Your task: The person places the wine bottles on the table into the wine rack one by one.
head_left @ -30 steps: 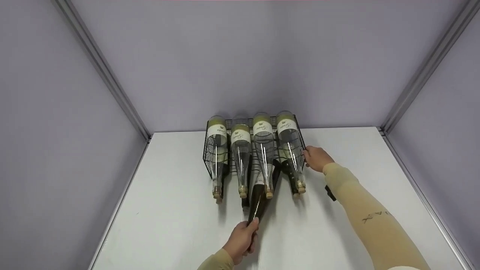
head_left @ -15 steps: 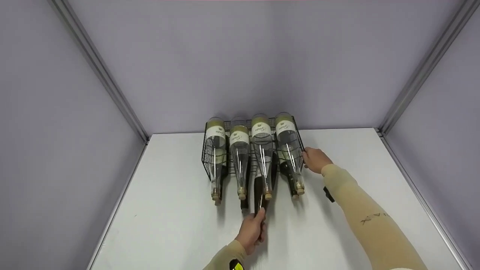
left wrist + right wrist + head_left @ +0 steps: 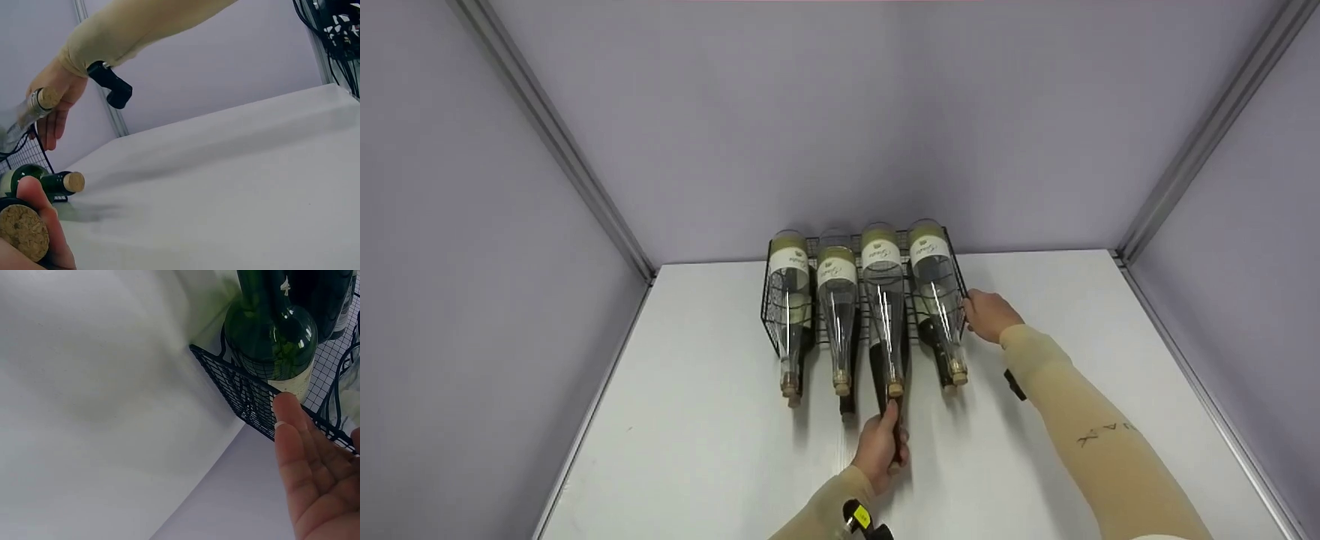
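My left hand (image 3: 879, 452) grips a dark wine bottle (image 3: 879, 369) by its neck. Its body runs back into the lower row of a black wire wine rack (image 3: 766, 309), partly hidden under a clear bottle (image 3: 885, 300). The left wrist view shows this dark bottle's cork (image 3: 23, 232) facing out between thumb and fingers. My right hand (image 3: 992, 315) touches the rack's right side, its fingers (image 3: 292, 450) lying nearly straight along the wire wall. Just inside that wall lies a green bottle (image 3: 270, 343) with a pale label.
Several clear, corked bottles (image 3: 838, 300) fill the upper row, necks toward me. Dark bottles (image 3: 847, 401) lie below them. The rack stands on a white table (image 3: 690, 375) near the back wall (image 3: 840, 112). Black cables (image 3: 340, 62) hang beyond the table's far corner.
My left hand has moved forward and right, sliding the dark bottle deeper into the rack. The bottle has turned from slanted to nearly straight. My right hand has stayed on the rack's side.
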Demonstrator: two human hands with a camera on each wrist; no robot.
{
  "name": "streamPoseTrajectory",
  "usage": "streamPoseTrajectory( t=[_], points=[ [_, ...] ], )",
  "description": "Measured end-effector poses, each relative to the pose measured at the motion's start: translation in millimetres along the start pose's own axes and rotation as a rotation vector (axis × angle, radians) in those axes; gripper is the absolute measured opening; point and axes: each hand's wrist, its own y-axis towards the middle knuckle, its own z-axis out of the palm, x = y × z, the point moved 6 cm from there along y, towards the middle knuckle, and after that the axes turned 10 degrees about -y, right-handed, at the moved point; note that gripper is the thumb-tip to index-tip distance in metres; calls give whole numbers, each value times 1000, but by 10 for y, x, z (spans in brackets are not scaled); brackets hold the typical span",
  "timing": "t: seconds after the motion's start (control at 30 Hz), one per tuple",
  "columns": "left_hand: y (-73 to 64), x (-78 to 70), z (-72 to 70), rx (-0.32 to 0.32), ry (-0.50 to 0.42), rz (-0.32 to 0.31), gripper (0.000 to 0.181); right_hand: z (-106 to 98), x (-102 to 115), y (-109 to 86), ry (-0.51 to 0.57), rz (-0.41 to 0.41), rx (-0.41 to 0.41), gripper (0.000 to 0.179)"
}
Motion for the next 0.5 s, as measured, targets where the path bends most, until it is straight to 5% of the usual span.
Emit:
streamPoseTrajectory(
  t=[0.27,0.5],
  points=[
    [160,167,-5,-6,31,63,52,7,-12,4,-9,-9,12,35],
    [403,47,53,-18,-8,53,36,-5,3,9,-21,-8,-6,34]
  ],
)
